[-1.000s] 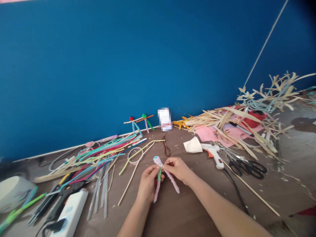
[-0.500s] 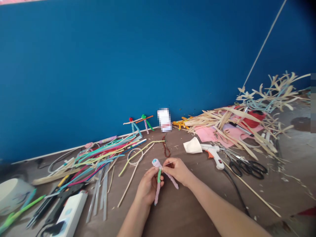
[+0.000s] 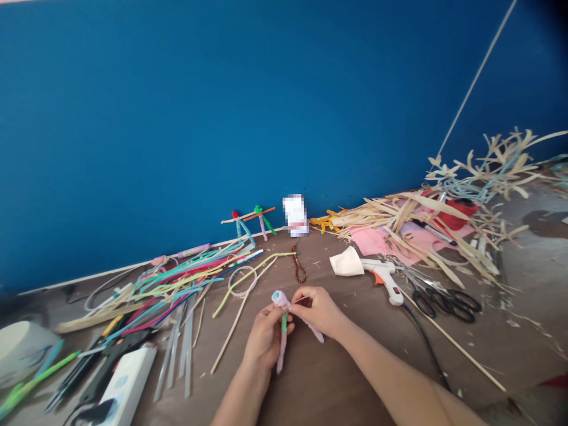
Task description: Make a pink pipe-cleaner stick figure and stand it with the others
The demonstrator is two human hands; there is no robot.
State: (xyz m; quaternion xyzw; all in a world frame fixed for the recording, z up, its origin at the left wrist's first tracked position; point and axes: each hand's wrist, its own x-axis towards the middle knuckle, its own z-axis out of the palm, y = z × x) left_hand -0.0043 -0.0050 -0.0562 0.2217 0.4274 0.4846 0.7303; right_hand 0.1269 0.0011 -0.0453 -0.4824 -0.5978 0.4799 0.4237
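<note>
A pipe-cleaner figure with a lilac, blue-tipped head, a green section and two lilac legs is between my hands, low in the middle of the view. My left hand is closed around its body just under the head. Thumb and forefinger of my right hand pinch a thin pale strand at the figure's right side. The strand's exact kind is too small to tell. One leg hangs below my left fingers, while the other slants under my right hand. My fingers partly hide the body.
Several loose pipe cleaners lie at left, beside a white power strip. Two stick figures lean on the blue wall. At right are a white glue gun with its cord, black-handled scissors and pale strips.
The figure has tipped slightly, its head a little lower and to the left. My right hand has shifted slightly downward, still pinching the strand.
</note>
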